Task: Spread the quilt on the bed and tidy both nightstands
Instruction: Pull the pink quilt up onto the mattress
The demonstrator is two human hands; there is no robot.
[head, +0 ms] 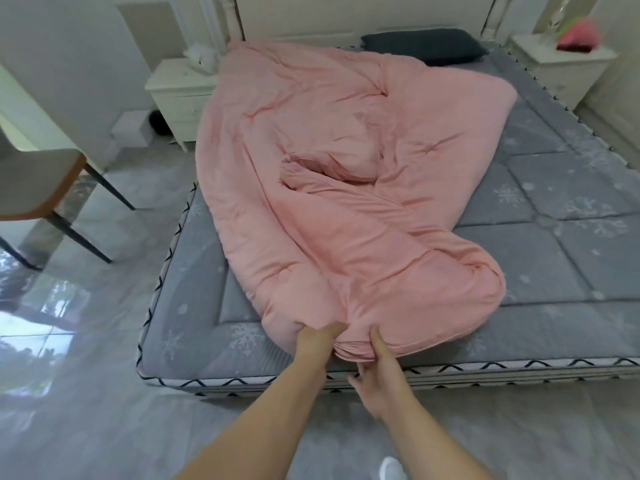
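A pink quilt (346, 188) lies bunched and twisted down the left and middle of the bed (554, 244), whose grey snowflake mattress shows on the right. At the foot edge, my left hand (317, 341) grips the quilt's near corner. My right hand (377, 372) pinches the same bunched edge beside it, thumb on top. The left nightstand (176, 88) carries a white crumpled thing (201, 55). The right nightstand (561, 64) carries a pink and red object (578, 36).
A dark grey pillow (422, 45) lies at the headboard. A chair (38, 181) stands on the glossy tiled floor at the left. A small white box (133, 128) and a dark round object (159, 123) sit by the left nightstand.
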